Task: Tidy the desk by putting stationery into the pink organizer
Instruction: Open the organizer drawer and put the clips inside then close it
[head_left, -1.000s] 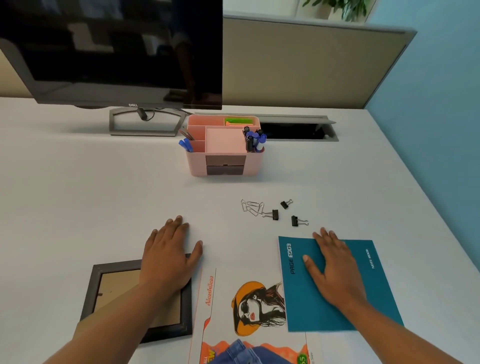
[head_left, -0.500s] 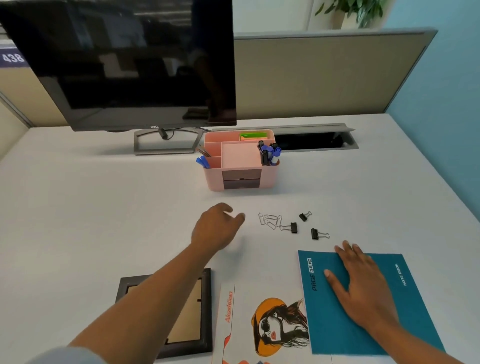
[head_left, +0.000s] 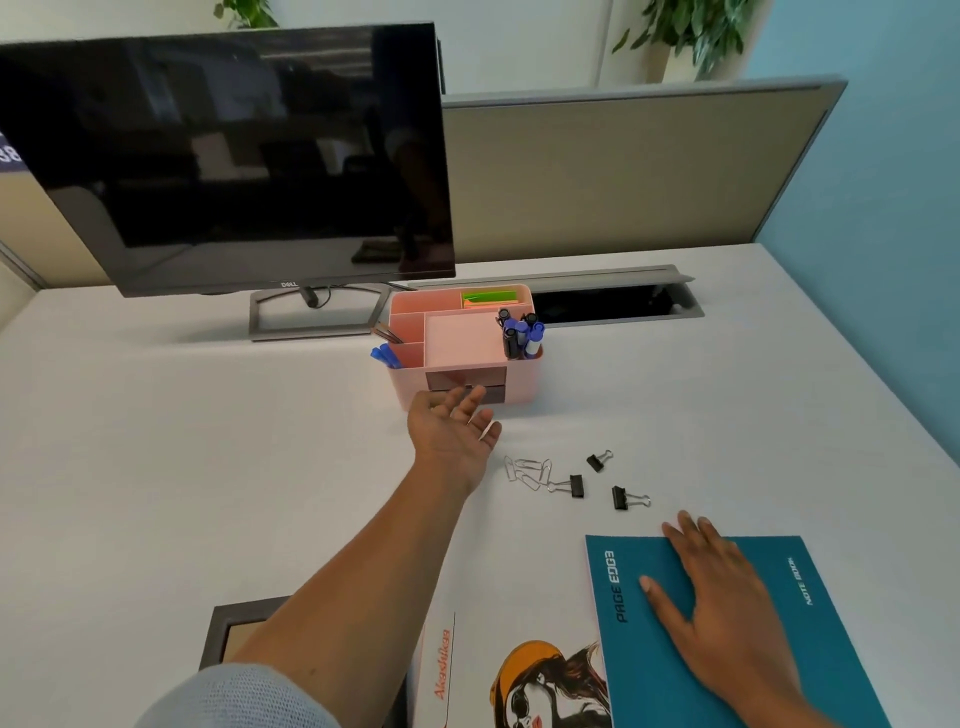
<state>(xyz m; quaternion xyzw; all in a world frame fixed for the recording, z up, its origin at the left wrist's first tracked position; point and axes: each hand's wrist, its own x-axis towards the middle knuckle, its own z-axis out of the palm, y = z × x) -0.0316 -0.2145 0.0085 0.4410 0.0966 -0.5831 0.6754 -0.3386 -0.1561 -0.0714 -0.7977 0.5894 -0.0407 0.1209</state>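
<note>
Left hand (head_left: 451, 427) is stretched out over the desk (head_left: 156, 467), fingers loose and nearly straight, palm turned up and inward, grasping nothing. Its fingertips overlap the lower front of the pink organizer (head_left: 519, 389), right at the dark drawer fronts (head_left: 493, 376) (contact can't be confirmed from this angle). The organizer stands just beyond the hand, in front of the monitor (head_left: 234, 156). It holds blue and black markers (head_left: 519, 335) in its right compartment, green sticky notes (head_left: 488, 298) at the back, and blue pens (head_left: 383, 356) sticking out on the left.

Loose stationery lies on the desk just right of and nearer than the left hand: a bunch of paper clips (head_left: 527, 470) close to the wrist, then three black binder clips (head_left: 576, 486), (head_left: 597, 461), (head_left: 621, 498) spread toward the right.

Right hand (head_left: 722, 587) lies flat, fingers spread, palm down on the teal notebook (head_left: 831, 623), gripping nothing. A magazine (head_left: 519, 675) lies left of the notebook, and a picture frame (head_left: 223, 629) sits partly under the left forearm.
</note>
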